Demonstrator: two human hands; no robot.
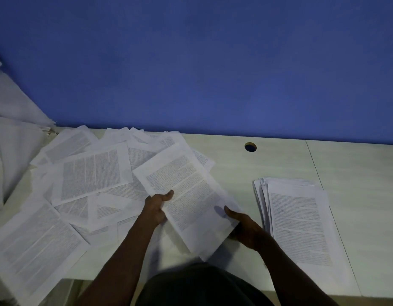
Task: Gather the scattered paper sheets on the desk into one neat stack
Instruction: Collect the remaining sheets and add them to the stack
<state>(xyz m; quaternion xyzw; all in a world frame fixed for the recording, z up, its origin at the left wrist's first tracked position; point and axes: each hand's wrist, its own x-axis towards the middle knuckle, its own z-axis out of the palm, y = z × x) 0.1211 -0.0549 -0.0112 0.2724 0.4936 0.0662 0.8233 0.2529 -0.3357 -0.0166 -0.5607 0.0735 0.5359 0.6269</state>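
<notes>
Both hands hold a small bundle of sheets (186,195) just above the surface (235,164): left hand (157,206) pinches its left edge with thumb on top, right hand (242,224) clamps the near-right corner, fingers underneath and mostly hidden. Bundle's long axis runs roughly 11-to-5 o'clock, skewed. The growing stack (301,224) lies at 3 o'clock from the hands, just beside the right one, its long axis closer to 12-to-6 and its left edge fanned. Right hand is nearer, so my read is it leads the drop; bundle needs a slight clockwise turn to match. Scattered sheets (89,173) remain at 9 to 11 o'clock, overlapping, many left. Task roughly midway.
</notes>
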